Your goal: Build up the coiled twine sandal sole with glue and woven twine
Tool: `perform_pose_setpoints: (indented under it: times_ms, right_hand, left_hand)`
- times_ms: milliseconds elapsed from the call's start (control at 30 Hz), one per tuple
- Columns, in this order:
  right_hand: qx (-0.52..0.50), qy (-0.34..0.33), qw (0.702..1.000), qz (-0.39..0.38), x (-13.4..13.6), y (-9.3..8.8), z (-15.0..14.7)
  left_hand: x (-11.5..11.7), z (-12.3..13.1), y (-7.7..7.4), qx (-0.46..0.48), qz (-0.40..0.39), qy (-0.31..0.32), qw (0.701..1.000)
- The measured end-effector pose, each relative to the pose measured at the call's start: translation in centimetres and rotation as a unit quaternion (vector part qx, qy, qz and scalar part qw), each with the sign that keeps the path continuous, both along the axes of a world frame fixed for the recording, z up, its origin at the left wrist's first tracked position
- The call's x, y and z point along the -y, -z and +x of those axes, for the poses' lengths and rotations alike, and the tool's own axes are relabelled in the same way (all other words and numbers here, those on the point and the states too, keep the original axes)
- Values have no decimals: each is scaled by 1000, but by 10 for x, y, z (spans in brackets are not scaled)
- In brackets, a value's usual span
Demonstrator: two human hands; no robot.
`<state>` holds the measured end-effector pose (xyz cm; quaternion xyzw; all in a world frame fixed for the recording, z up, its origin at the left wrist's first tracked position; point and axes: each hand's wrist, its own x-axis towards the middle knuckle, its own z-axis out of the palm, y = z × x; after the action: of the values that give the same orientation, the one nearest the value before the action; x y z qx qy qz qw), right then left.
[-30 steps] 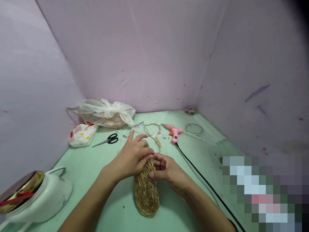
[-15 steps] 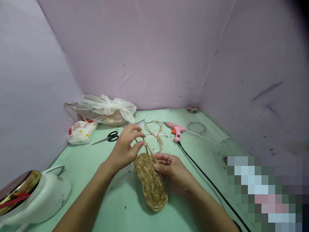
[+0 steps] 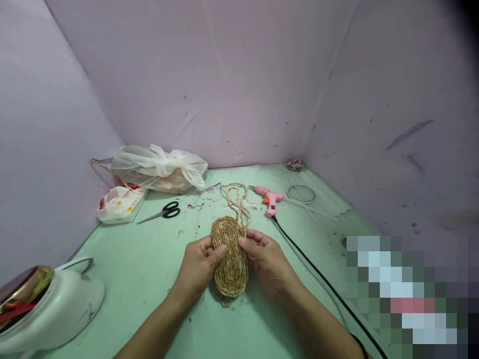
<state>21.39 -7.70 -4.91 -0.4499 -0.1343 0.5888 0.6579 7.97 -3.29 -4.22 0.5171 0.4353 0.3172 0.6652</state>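
A sole-shaped piece of coiled straw rope (image 3: 231, 264) is held between my two hands at the middle of the table. My left hand (image 3: 202, 262) grips its left edge, thumb on top and fingers at the side and beneath. On the upper right edge, my right hand (image 3: 264, 254) pinches it with the thumb on top. From the piece's far end a loose length of straw cord (image 3: 234, 194) loops away over the table. A small frayed tip (image 3: 226, 302) sticks out at the near end.
A pink glue gun (image 3: 271, 198) lies to the right, its black cord (image 3: 316, 267) running to the front right. Left are black-handled scissors (image 3: 164, 212), a tissue pack (image 3: 121, 203) and a tied plastic bag (image 3: 160, 169). A white round container (image 3: 75, 304) stands front left; a wire ring (image 3: 301, 193) lies at right.
My left hand has come down from the loose cord to the left edge of the coiled piece. The piece has turned more upright and its near end has shifted left and away.
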Motion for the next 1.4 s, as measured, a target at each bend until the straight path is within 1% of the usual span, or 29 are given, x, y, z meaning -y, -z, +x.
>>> perform_pose_setpoints:
  times_ms: [67,100,167,300,367,433,533,633,733,800,867,933,1000,1033,1100,1233,1267,1400]
  right_hand:
    - [45,-77,996,0,1,1,-1]
    - [63,-108,992,-1,1,2,-1]
    - [86,-137,987,-2,1,3,-2]
    - [95,-130,987,0,0,2,-3]
    - [87,-128,988,5,0,2,-3]
    - [85,-132,988,14,0,1,-2]
    - [86,-158,983,26,2,2,1]
    - [97,-182,978,4,2,3,4]
    - [113,-167,979,-11,1,3,6]
    - [144,-157,977,7,0,5,7]
    - [221,-161,961,34,-1,7,6]
    - [307,-155,937,54,-2,10,4]
    - [367,-130,919,57,-1,12,2]
    - [383,-115,915,55,0,12,1]
    - [438,-94,893,50,2,10,-1]
    - [562,-91,822,29,8,6,-5]
    - [577,-95,811,30,9,5,-6]
    - [606,-97,789,33,10,5,-9]
  left_hand:
    - [0,-4,6,-14,36,-26,999]
    - [-1,-5,8,-19,42,-29,999]
    - [-2,-7,9,-8,32,-21,999]
    - [-3,-9,4,44,-35,12,998]
    - [-4,-9,1,55,-44,34,997]
    - [-5,-10,-1,57,-36,55,996]
    - [-6,-11,-1,62,-27,46,997]
    - [-6,-12,-1,65,-34,24,997]
    - [-7,-13,-2,35,-51,37,997]
    - [-8,-14,-3,0,-48,51,998]
    - [-9,-13,-3,-40,-13,58,997]
    - [-8,-12,-2,-76,38,53,995]
    - [-7,-10,-1,-104,80,43,990]
    - [-6,-9,0,-113,93,38,989]
    - [-4,-9,1,-126,108,32,986]
    - [-2,-7,2,-144,116,21,983]
    - [-1,-7,3,-146,115,18,982]
    - [1,-6,4,-151,118,8,981]
